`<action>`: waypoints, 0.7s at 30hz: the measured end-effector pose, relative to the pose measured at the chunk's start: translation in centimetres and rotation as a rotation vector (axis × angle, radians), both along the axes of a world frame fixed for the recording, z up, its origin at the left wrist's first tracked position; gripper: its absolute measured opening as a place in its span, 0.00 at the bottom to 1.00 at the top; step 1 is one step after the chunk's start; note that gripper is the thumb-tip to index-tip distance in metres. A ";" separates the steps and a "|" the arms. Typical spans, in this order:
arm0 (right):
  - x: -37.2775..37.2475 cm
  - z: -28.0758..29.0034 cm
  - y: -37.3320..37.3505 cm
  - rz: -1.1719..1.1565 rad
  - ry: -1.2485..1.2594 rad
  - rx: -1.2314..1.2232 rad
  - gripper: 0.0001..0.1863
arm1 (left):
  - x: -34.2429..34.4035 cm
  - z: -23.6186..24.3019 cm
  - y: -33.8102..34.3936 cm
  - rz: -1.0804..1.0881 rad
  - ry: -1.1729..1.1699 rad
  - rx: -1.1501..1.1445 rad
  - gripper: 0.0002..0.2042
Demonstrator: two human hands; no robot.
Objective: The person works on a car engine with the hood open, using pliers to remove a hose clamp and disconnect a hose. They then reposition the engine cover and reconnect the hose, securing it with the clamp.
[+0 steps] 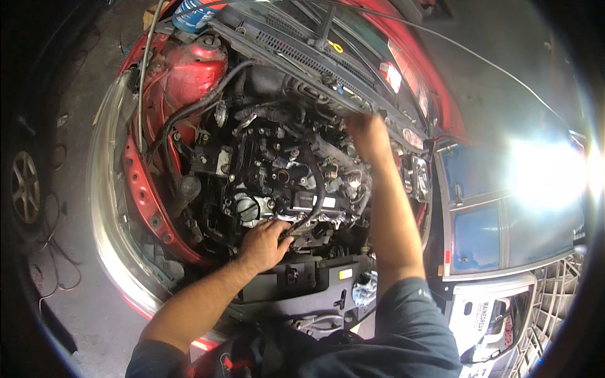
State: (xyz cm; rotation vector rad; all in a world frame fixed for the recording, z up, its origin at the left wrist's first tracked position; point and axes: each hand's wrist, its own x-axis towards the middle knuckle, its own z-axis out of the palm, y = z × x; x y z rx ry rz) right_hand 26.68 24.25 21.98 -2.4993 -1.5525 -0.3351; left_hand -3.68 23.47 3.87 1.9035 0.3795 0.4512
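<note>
Right grip (367,133) blurry by engine (295,177)

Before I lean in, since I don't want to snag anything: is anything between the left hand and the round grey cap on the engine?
Nothing visible: the left hand lies close to the near right side of the round grey cap. The curved black rubber hose arches further right.

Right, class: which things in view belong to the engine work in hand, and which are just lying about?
In the work:
engine
black hose
left hand
right hand

Apparently just lying about:
blue container
crumpled wad
white package
</note>
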 end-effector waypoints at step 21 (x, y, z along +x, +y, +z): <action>-0.2 1.4 0.6 -0.078 0.448 0.650 0.25 | 0.1 -0.4 0.0 0.093 -0.274 0.170 0.12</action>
